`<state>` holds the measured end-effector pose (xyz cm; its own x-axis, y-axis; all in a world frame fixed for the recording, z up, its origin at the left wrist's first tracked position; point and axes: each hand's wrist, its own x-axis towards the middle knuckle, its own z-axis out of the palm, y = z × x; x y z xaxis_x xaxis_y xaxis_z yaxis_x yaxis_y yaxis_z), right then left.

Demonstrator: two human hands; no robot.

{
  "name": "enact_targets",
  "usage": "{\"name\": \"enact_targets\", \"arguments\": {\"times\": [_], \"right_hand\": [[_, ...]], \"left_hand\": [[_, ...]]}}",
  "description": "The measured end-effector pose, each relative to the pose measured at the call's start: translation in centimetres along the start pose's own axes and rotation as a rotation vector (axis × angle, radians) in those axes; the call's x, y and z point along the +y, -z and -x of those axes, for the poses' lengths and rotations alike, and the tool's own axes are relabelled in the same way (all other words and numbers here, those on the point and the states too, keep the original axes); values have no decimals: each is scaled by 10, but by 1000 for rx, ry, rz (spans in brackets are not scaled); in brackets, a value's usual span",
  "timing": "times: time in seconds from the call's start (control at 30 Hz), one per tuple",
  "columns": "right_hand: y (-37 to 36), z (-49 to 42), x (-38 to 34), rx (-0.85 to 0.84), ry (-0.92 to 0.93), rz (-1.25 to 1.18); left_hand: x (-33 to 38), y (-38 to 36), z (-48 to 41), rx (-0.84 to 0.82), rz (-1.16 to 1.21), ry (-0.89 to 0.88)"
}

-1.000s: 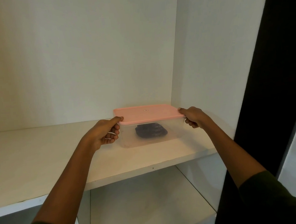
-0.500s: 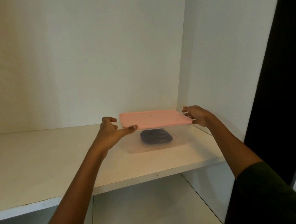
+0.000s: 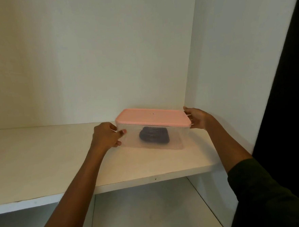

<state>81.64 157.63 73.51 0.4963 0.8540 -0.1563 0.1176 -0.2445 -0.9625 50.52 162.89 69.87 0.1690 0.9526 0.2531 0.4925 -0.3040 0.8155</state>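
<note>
A clear plastic box [image 3: 175, 138] with a pink lid [image 3: 150, 117] sits at the right end of a white shelf [image 3: 42, 156], close to the cupboard's side wall. It looks tilted, its left end slightly raised. A dark folded item [image 3: 153, 135] shows through the box's front. My left hand [image 3: 107, 137] grips the box's left end, thumb on the front face under the lid. My right hand [image 3: 197, 118] holds the right end at the lid's edge, its fingers curled around the rim.
The white shelf runs far to the left of the box. A lower shelf [image 3: 143, 211] lies beneath. The cupboard's right wall [image 3: 230, 63] stands just beyond my right hand, and a dark panel [image 3: 289, 94] borders it.
The box has turned and shifted; its front face now shows more. My left hand moved from the lid's edge down onto the box's left end. My right hand stays at the right end.
</note>
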Motion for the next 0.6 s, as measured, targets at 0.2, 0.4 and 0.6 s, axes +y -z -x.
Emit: {"name": "enact_targets", "arguments": {"times": [0.2, 0.4, 0.6], "right_hand": [[4, -8, 4, -34, 11, 141], [-1, -12, 5, -245, -2, -119], [-11, 7, 4, -275, 45, -61]], "left_hand": [[3, -2, 6, 23, 59, 5], [15, -23, 33, -199, 188, -40], [27, -45, 26, -293, 230, 28]]}}
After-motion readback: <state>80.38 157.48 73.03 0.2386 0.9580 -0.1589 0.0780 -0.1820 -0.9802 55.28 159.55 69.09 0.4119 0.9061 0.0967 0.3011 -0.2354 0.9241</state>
